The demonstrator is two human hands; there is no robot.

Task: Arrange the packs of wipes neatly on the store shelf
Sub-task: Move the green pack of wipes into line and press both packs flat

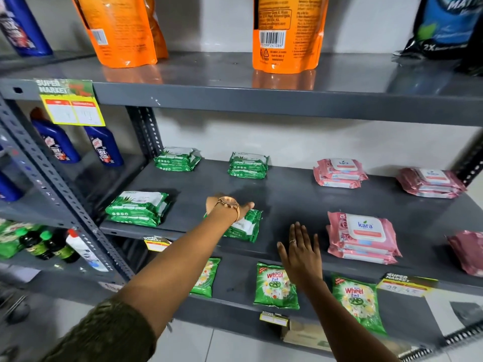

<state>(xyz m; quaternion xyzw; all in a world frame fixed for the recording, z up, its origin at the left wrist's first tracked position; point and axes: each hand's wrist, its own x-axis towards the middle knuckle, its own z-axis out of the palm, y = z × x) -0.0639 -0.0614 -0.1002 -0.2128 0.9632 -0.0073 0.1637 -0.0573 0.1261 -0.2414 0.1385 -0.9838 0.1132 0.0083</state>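
On the grey middle shelf [287, 194] lie green packs of wipes in small stacks: back left [177, 159], back middle [248, 165], front left [138, 207]. My left hand [230, 205], with a watch on the wrist, rests on a fourth green stack [245, 227] at the shelf's front; its fingers are hidden behind the wrist. Pink packs of wipes sit in stacks at the back [338, 172], far right back [431, 182] and front [362, 237]. My right hand [300, 250] hovers flat with fingers spread near the front edge, holding nothing.
Another pink pack [467, 250] lies at the right edge. Orange pouches [287, 32] stand on the shelf above. Green detergent bags [277, 286] lie on the shelf below. Blue bottles [104, 146] stand in the left bay behind a perforated upright post [65, 194].
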